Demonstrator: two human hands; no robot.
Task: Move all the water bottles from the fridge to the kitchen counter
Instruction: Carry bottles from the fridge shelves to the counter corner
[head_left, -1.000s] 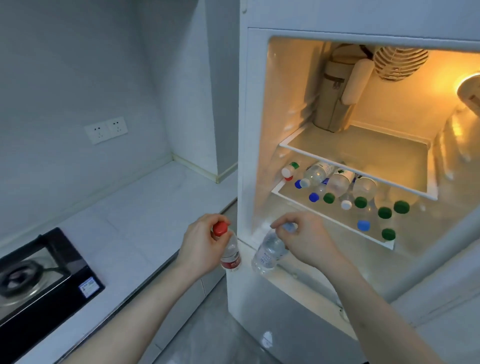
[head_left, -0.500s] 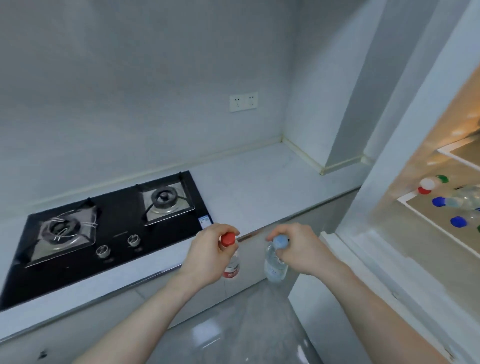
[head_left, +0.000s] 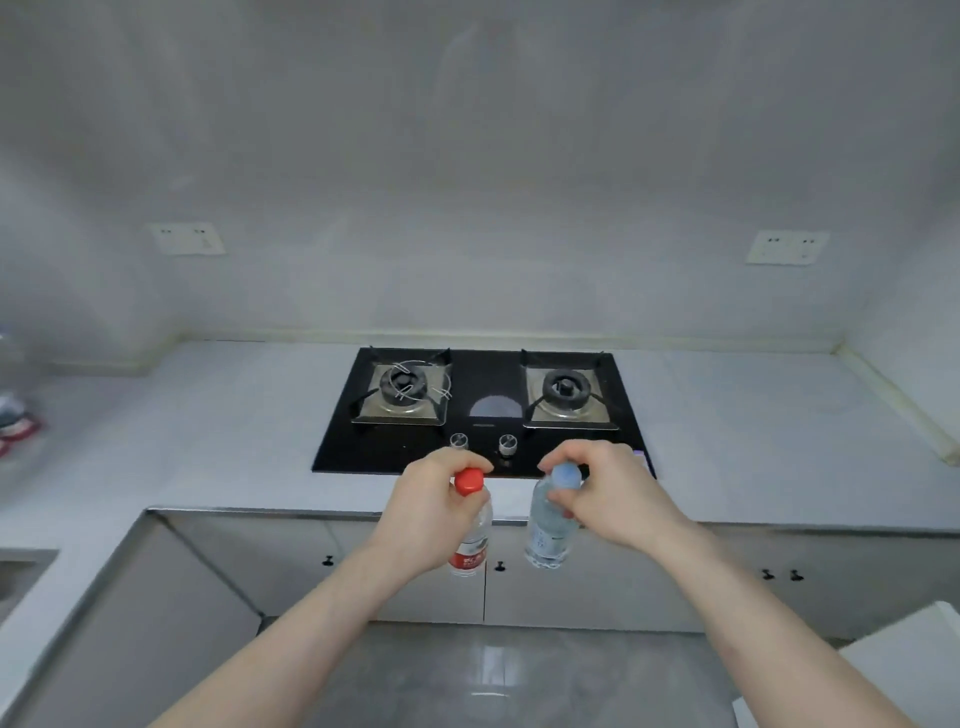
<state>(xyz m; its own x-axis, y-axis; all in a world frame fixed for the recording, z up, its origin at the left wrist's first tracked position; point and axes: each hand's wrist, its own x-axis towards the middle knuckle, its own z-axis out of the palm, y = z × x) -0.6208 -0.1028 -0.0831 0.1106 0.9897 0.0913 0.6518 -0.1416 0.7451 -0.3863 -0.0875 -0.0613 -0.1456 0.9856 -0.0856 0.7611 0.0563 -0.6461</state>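
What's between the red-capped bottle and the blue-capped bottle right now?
Nothing: in the head view, the red-capped bottle and blue-capped bottle hang apart, only cabinet front behind the gap.

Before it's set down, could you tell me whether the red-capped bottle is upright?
Upright: the red-capped bottle hangs cap-up from the left hand.

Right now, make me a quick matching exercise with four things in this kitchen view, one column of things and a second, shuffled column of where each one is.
Things:
1. red-capped water bottle
2. blue-capped water bottle
3. gas hob
4. cabinet doors

Places:
A. set into the kitchen counter, against the back wall
B. hanging by its neck from the right hand
C. below the counter's front edge
D. hanging by its neck from the left hand

Pairs: 1-D, 2-B, 3-A, 4-C
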